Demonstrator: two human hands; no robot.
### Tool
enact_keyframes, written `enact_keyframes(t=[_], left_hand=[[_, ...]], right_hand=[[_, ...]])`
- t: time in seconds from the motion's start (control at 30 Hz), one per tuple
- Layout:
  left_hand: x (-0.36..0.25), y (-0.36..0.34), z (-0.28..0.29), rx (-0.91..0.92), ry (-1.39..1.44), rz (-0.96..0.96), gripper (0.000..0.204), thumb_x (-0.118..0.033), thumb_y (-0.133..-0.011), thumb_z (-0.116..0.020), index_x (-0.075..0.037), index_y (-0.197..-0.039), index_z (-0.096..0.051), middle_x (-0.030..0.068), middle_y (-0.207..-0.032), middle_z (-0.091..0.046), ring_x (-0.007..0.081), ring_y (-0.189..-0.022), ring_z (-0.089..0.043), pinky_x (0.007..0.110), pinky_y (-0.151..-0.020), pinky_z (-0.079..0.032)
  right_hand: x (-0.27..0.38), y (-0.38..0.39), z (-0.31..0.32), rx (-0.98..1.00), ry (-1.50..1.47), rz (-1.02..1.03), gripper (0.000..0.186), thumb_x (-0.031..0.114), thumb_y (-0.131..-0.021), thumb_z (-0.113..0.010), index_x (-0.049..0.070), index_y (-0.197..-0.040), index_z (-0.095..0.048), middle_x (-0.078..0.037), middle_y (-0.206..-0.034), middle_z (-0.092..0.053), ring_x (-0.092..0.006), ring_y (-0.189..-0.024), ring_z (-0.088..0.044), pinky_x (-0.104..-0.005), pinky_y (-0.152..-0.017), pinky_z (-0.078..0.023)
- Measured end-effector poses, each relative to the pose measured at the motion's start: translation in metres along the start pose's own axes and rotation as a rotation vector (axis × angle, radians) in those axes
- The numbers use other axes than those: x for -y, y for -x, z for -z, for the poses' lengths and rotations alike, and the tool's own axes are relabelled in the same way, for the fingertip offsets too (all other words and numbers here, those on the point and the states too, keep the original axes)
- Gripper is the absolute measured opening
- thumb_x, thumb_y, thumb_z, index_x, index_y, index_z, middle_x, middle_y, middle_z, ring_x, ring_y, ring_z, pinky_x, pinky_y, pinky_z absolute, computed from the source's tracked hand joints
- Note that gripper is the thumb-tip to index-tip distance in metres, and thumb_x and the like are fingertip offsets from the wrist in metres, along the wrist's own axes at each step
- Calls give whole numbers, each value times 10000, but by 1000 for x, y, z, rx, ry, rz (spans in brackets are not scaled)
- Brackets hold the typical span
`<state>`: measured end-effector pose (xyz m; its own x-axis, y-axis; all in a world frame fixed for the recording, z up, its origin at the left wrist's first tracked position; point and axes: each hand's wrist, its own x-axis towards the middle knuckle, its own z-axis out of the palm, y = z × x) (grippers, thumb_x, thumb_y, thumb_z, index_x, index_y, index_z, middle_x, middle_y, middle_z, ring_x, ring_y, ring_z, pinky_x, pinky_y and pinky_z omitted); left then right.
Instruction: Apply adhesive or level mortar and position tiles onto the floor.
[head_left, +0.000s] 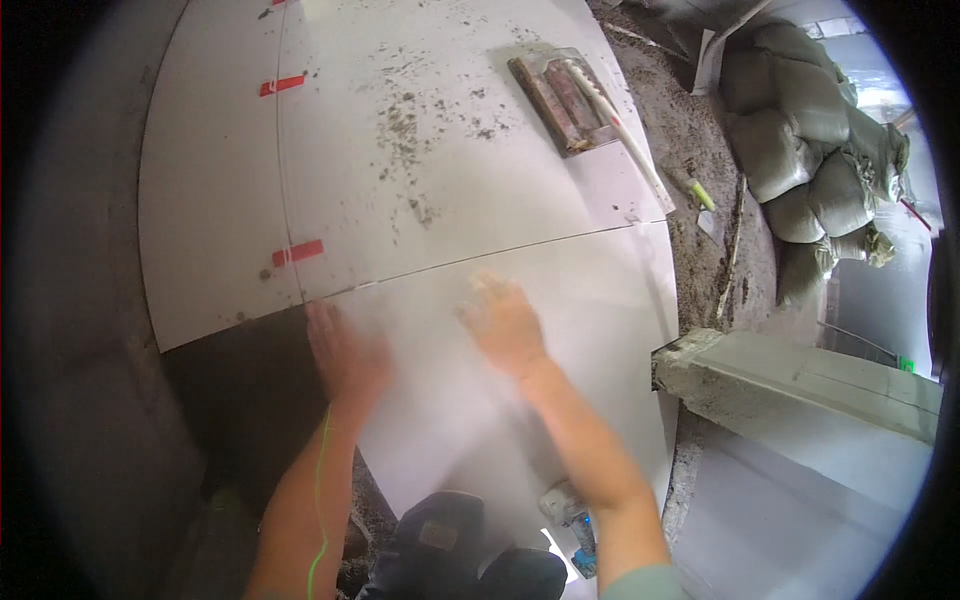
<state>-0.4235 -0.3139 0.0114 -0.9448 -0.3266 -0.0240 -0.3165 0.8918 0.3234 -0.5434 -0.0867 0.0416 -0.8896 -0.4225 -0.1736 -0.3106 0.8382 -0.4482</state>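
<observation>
A smooth white board [430, 390] lies before me, its far edge meeting another white board [480, 190] along a thin seam. My left hand [348, 355] is at the near board's left corner by the seam, fingers stretched forward. My right hand [505, 325] rests or hovers over the same board, just short of the seam, with its fingers apart; motion blur hides whether it touches. Neither hand visibly holds anything. A power drill or driver [572, 520] with a blue base is beside my right forearm, partly hidden by it.
Red tape strips [298, 252] cross a seam at left, beside grey debris [405, 130]. A plastering float [565, 100] and a white strip [625, 140] lie on the far board. Stacked sacks [800, 120] and a pale ledge [800, 380] stand right. A dark gap [250, 390] opens left.
</observation>
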Motion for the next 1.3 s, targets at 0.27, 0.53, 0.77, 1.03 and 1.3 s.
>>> enact_keyframes(t=[0.27,0.53,0.77,1.03,1.3], left_hand=[[1,2,2,5,-2,-67,915,-324,-855,-691,90,-1514,-210,313,-1611,-165,475,-1515,-127,565,-1228,-162],[5,3,-12,-52,-48,-101,904,-362,-891,-642,100,-1522,-189,311,-1619,-157,473,-1515,-145,558,-1231,-148],[9,2,-7,-60,-94,-123,850,-362,-913,-606,117,-1504,-226,321,-1617,-159,481,-1513,-149,555,-1232,-145],[16,5,-11,-136,-95,-196,818,-382,-950,-563,110,-1510,-225,329,-1604,-183,498,-1498,-167,575,-1219,-156],[5,5,-13,-44,-64,-138,818,-384,-958,-551,81,-1533,-202,334,-1597,-189,498,-1491,-182,580,-1214,-167]], right_hand=[[-142,-67,166,-578,244,-249,375,269,-987,-594,-11,-1238,-590,-216,-1250,-615,-416,-1179,-573,-467,-1011,-469],[-143,-24,16,-281,344,-135,692,391,-1011,-511,33,-1562,-293,-149,-1626,-301,-349,-1501,-265,-486,-1236,-204],[-182,2,38,-226,303,-404,749,478,-1029,-424,32,-1591,-211,-166,-1663,-206,-316,-1536,-202,-515,-1240,-159],[-257,-54,130,-45,322,-633,924,653,-953,-462,73,-1609,-168,-96,-1685,-173,-271,-1552,-158,-457,-1258,-139],[-255,-22,90,-151,291,-636,851,576,-999,-449,40,-1601,-178,-151,-1685,-131,-336,-1554,-126,-505,-1254,-121]])
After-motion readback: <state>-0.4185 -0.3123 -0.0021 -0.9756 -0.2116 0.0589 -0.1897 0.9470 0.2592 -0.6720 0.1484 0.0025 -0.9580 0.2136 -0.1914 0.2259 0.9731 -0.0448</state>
